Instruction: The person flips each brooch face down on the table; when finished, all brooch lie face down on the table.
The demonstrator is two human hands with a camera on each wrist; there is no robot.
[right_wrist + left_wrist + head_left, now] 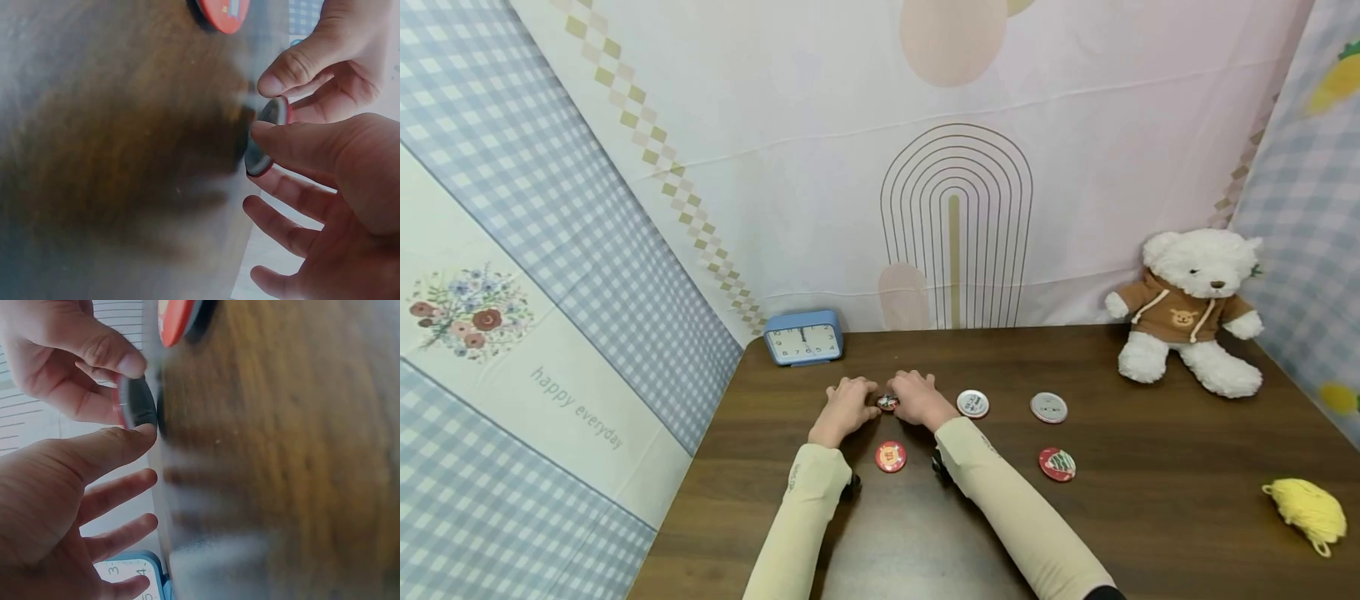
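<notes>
Both hands meet over the table around one small button badge [887,402], tilted up on its edge close to the tabletop. Its dark back [139,403] shows in the left wrist view, with red along the rim. My right hand [917,398] pinches it, thumb on the back and fingers behind. The left hand [847,406] holds the opposite edge between thumb and fingers; part of that grip is hidden. In the right wrist view the left thumb [275,82] lies at the badge's upper end. Nearer to me, a red badge [891,457] with a yellow design lies flat.
Right of the hands lie two badges with pale backs up, one white [973,404] and one grey [1048,407]. A red badge with a tree [1057,464] is nearer. A blue clock [805,337], a white teddy bear [1195,308] and yellow yarn [1307,510] stand around them.
</notes>
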